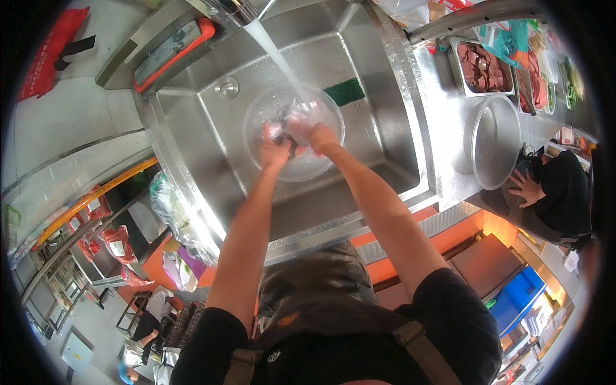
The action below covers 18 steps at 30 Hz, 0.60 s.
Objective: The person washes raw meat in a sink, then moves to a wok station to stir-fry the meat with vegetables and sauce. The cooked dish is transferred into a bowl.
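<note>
A clear round plastic bowl [308, 171] stands in a stainless steel sink [226, 120], with water pouring into it from a metal tap [236, 14]. Both of my hands are down in the bowl among dark and pinkish wet pieces [292, 144] that look like meat or fish. My left hand [274, 151] is at the bowl's left side, touching the pieces, its fingers partly hidden by water and glare. My right hand [320, 137] is blurred near the falling stream, at the right side of the same pieces. Whether either hand grips a piece is not clear.
A green scouring pad [344, 92] lies on the sink floor beside the bowl, and a drain [226, 88] is at the upper left. On the right counter are a steel tray of dark red blocks [483, 70] and an empty plastic tub [496, 142]. Another person's hand [528, 187] rests near the tub.
</note>
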Available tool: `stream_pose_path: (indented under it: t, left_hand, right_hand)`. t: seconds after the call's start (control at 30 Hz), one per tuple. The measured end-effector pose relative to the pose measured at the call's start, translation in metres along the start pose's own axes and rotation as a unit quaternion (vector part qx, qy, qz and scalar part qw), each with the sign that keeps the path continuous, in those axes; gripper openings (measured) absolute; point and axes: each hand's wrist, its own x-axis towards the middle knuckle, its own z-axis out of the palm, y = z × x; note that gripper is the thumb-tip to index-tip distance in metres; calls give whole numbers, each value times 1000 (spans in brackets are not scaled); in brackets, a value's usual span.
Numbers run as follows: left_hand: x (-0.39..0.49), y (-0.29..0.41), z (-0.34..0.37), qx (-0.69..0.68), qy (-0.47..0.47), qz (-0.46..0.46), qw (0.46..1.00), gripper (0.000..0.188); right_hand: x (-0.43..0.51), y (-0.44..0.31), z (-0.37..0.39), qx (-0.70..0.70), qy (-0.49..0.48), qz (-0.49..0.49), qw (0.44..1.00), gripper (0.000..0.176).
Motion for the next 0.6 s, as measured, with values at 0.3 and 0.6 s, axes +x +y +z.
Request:
stream_pose_path:
  t: [0.3,0.6]
  left_hand:
    - [1,-20,25,110,-26,70,991,75]
    - [27,-18,-10,-499,-184,-264,804,30]
  right_hand:
    - [16,7,17,6,7,92,996,36]
    - [2,17,27,72,-14,-15,997,33]
